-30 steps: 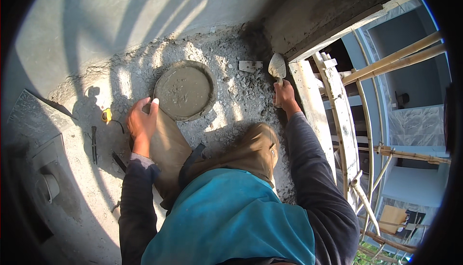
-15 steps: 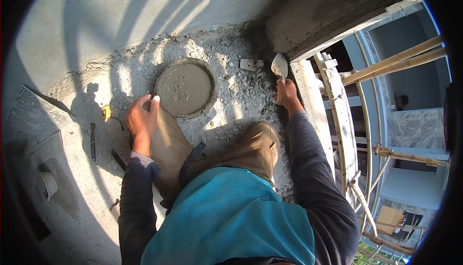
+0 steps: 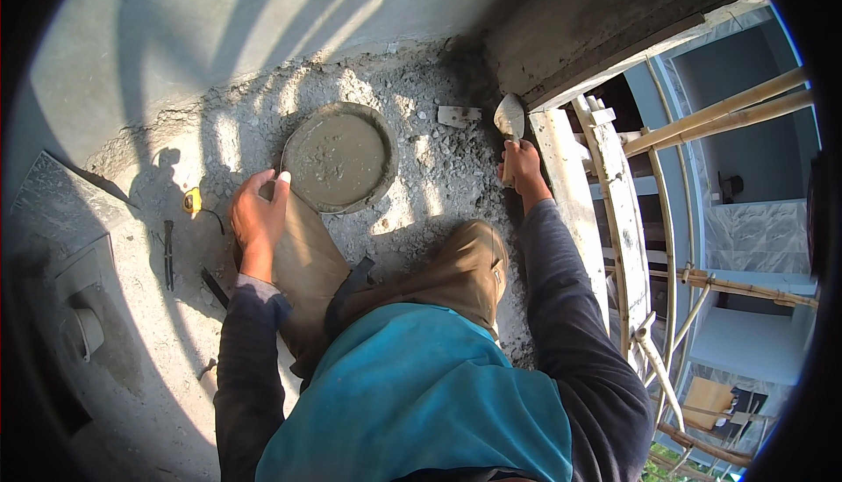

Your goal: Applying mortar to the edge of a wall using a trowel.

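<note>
My left hand (image 3: 261,219) rests at my left knee beside a round bucket of grey wet mortar (image 3: 335,159), thumb and forefinger apart near its rim; whether it touches the rim I cannot tell. My right hand (image 3: 524,168) grips a pointing trowel (image 3: 509,116) by its handle, blade pointing away from me, beside a pale board at the right-hand edge. A small pale flat piece (image 3: 458,116) lies on the rubble left of the trowel blade. A yellow tape measure (image 3: 192,202) lies left of my left hand, with a dark long tool (image 3: 169,254) nearer me.
Plastered walls (image 3: 202,17) meet in a corner ahead. Broken rubble covers the floor around the bucket. At the left are a tile piece (image 3: 61,197) and a white object (image 3: 88,331). On the right, bamboo scaffolding (image 3: 719,114) and planks (image 3: 614,219) border a drop, with a blue building beyond.
The whole scene ahead sits slightly higher in the picture than a second ago. My hands and the trowel have barely moved relative to the bucket and board.
</note>
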The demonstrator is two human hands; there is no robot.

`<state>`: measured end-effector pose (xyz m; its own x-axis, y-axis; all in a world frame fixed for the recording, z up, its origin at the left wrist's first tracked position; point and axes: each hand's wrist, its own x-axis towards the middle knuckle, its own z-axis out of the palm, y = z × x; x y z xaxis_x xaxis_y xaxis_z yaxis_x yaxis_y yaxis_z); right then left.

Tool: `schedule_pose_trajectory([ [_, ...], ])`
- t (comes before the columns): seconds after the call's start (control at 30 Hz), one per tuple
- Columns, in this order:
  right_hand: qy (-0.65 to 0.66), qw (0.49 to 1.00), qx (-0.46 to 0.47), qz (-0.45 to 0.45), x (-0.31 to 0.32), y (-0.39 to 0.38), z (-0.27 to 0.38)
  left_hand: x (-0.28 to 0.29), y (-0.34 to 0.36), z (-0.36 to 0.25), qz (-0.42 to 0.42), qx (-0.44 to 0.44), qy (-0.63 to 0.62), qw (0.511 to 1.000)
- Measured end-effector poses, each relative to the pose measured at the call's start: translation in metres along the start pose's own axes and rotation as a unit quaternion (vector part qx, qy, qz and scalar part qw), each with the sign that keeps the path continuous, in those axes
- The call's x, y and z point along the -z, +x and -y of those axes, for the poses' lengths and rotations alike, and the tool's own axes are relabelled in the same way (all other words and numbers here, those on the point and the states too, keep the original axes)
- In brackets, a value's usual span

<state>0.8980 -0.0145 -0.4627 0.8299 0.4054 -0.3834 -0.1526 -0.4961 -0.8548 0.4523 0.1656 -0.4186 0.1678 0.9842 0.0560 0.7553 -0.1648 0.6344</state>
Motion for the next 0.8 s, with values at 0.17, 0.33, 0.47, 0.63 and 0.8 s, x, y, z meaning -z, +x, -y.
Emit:
schedule_pose_trajectory([
  [0.17, -0.394, 0.818, 0.401, -0.122, 0.013, 0.016, -0.029, 0.001, 0.001, -0.005, 0.006, 0.009, 0.001, 1.000],
  [0.33, -0.381, 0.896, 0.225, 0.029, 0.002, 0.004, -0.013, -0.001, 0.001, -0.001, 0.002, 0.011, -0.005, 1.000],
  [0.47, -0.307, 0.943, 0.071, 0.109, -0.017, -0.022, 0.001, -0.002, 0.000, 0.002, 0.003, 0.011, 0.001, 1.000],
  [0.63, -0.118, 0.992, 0.010, 0.036, -0.015, -0.023, 0.000, 0.000, 0.000, 0.001, 0.001, 0.010, -0.009, 1.000],
  [0.8, -0.056, 0.998, 0.022, 0.003, -0.009, -0.012, -0.001, -0.002, 0.002, 0.002, -0.006, 0.005, -0.005, 1.000],
])
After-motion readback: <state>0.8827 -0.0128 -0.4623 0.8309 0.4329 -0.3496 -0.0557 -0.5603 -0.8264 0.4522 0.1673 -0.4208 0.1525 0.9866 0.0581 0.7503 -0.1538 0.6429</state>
